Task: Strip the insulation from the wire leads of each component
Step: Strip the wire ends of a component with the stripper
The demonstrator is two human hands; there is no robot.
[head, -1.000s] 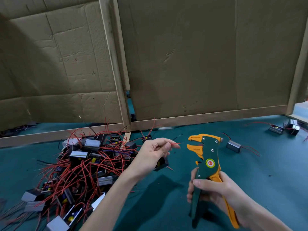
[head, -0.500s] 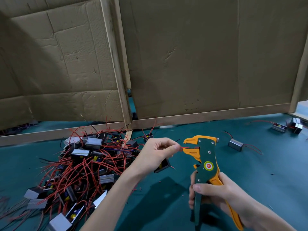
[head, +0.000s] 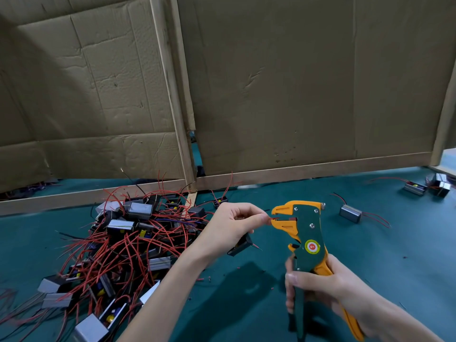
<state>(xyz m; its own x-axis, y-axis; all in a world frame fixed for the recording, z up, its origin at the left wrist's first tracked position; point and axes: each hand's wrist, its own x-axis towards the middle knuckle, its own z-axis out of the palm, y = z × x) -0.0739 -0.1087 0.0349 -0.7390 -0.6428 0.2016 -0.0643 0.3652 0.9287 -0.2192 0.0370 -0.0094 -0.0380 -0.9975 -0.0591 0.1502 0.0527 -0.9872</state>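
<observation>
The pile [head: 123,243] of components lies at the left. The left hand [head: 232,225] pinches a red lead [head: 272,218] between thumb and forefinger. One second ago its tip was in free air; now it sits between the jaws of the stripper [head: 303,233], so the cut can probably follow. The right hand [head: 320,290] curls its fingers round the handles. The writing on the round sticker [head: 312,247] is too small to read.

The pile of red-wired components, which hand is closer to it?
Left. The left hand pinches a wire just right of the pile; the right hand is farther right, gripping the stripper.
</observation>
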